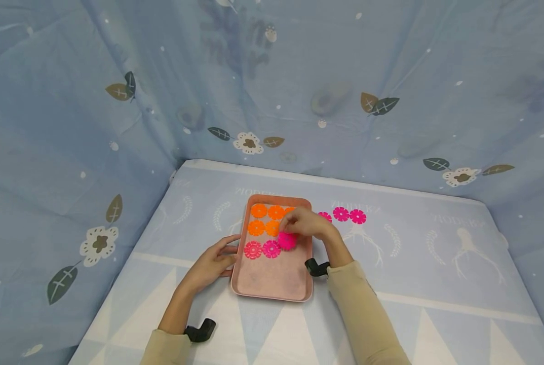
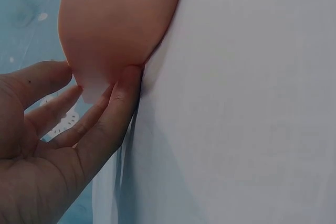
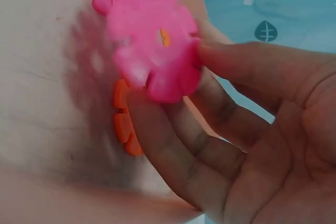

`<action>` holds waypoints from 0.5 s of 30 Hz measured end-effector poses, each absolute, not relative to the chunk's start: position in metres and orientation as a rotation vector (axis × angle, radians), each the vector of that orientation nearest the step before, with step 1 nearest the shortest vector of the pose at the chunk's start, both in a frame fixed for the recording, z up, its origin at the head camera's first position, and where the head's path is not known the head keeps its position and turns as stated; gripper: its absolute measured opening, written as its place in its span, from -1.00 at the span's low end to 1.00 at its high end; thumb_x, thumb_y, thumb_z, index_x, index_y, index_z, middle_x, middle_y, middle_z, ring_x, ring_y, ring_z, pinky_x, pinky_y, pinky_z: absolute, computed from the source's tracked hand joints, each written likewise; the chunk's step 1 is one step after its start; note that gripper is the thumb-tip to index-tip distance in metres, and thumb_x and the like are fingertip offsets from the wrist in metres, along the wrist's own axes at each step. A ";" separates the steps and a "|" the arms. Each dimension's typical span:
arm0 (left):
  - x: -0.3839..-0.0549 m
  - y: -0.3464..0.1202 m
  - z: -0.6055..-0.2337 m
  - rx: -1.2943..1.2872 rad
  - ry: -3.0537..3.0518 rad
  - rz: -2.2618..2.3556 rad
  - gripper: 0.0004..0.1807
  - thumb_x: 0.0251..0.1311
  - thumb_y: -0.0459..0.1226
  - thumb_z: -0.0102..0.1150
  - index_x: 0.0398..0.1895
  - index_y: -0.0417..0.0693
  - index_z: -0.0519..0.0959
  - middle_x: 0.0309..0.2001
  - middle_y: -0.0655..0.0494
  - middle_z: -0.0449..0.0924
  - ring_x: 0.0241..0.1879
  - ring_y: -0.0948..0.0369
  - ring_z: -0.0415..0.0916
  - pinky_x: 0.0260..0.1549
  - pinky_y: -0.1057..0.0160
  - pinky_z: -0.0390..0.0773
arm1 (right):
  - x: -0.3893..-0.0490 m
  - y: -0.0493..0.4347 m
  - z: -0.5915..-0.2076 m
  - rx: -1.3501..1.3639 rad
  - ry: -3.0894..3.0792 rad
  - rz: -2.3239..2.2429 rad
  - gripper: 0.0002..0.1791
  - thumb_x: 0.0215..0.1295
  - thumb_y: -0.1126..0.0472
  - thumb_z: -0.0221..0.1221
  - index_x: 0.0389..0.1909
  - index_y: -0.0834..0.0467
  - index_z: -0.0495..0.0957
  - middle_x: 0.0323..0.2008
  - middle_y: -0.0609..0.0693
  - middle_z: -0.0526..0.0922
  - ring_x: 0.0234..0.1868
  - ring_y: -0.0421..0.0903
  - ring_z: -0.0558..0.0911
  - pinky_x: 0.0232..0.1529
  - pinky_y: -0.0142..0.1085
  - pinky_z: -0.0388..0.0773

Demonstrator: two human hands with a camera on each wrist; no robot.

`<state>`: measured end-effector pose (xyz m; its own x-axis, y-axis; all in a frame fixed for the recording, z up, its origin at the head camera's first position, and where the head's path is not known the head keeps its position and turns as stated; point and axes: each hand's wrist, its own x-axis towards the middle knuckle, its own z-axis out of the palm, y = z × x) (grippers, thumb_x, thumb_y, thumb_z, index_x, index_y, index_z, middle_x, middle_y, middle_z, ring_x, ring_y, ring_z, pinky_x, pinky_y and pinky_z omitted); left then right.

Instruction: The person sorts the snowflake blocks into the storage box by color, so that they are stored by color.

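Note:
My right hand (image 1: 305, 223) pinches a pink flower-shaped plastic disc (image 1: 287, 241) between thumb and fingers, over the pink tray (image 1: 272, 284). In the right wrist view, the notched edge and centre slot of this disc (image 3: 152, 40) show, and part of an orange disc (image 3: 126, 124) lies below it. Two rows of orange discs (image 1: 256, 228) lie in the tray, partly hidden by the right hand. Nearer to me are a coral disc (image 1: 253, 250) and another pink disc (image 1: 271, 249). With relaxed fingers, my left hand (image 1: 212, 263) touches the tray's left side; the left wrist view shows fingertips (image 2: 128, 80) against its outer wall.
Right of the tray, a few pink discs (image 1: 349, 215) lie on the patterned tablecloth (image 1: 418, 253), one partly behind the right hand. Blue printed fabric (image 1: 299, 91) hangs behind and beside the table. Black wrist mounts (image 1: 201, 330) sit on both wrists.

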<state>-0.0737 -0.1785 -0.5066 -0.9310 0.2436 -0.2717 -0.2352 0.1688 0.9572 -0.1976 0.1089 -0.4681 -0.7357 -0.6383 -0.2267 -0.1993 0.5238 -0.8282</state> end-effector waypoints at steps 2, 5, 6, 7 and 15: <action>-0.074 -0.179 -0.506 0.007 2.090 1.816 -0.43 0.43 -0.35 0.11 0.47 0.12 0.32 0.23 -0.20 0.44 0.07 -0.07 0.58 -0.16 0.03 0.69 | -0.197 0.106 -0.467 -0.738 2.296 -0.978 -0.85 0.34 0.40 0.18 -0.28 0.21 0.73 -0.29 -0.04 0.67 -0.39 -0.13 0.46 -0.34 -0.34 0.49; -0.074 -0.178 -0.506 0.017 2.085 1.816 -0.43 0.44 -0.35 0.10 0.48 0.10 0.31 0.23 -0.21 0.43 0.08 -0.09 0.57 -0.15 0.02 0.69 | -0.195 0.102 -0.465 -0.762 2.316 -0.802 -0.85 0.34 0.37 0.21 -0.31 0.13 0.74 -0.31 -0.09 0.65 -0.32 -0.14 0.48 -0.30 -0.34 0.51; -0.073 -0.178 -0.506 0.022 2.084 1.815 -0.43 0.44 -0.35 0.10 0.48 0.10 0.31 0.24 -0.22 0.42 0.08 -0.09 0.57 -0.15 0.02 0.69 | -0.195 0.101 -0.465 -0.756 2.315 -0.770 -0.84 0.33 0.38 0.21 -0.32 0.12 0.74 -0.32 -0.09 0.64 -0.31 -0.14 0.49 -0.29 -0.34 0.51; -0.073 -0.178 -0.506 0.028 2.084 1.815 -0.42 0.44 -0.35 0.09 0.48 0.09 0.30 0.24 -0.22 0.41 0.09 -0.10 0.56 -0.14 0.02 0.68 | -0.194 0.100 -0.465 -0.753 2.314 -0.748 -0.84 0.33 0.38 0.22 -0.33 0.12 0.74 -0.33 -0.09 0.63 -0.31 -0.13 0.49 -0.30 -0.34 0.51; -0.073 -0.179 -0.506 0.041 2.078 1.815 -0.42 0.45 -0.35 0.08 0.49 0.08 0.28 0.25 -0.24 0.41 0.10 -0.11 0.55 -0.13 0.02 0.68 | -0.193 0.100 -0.463 -0.755 2.384 -0.665 -0.84 0.34 0.39 0.21 -0.33 0.13 0.74 -0.30 -0.08 0.65 -0.30 -0.13 0.51 -0.25 -0.35 0.55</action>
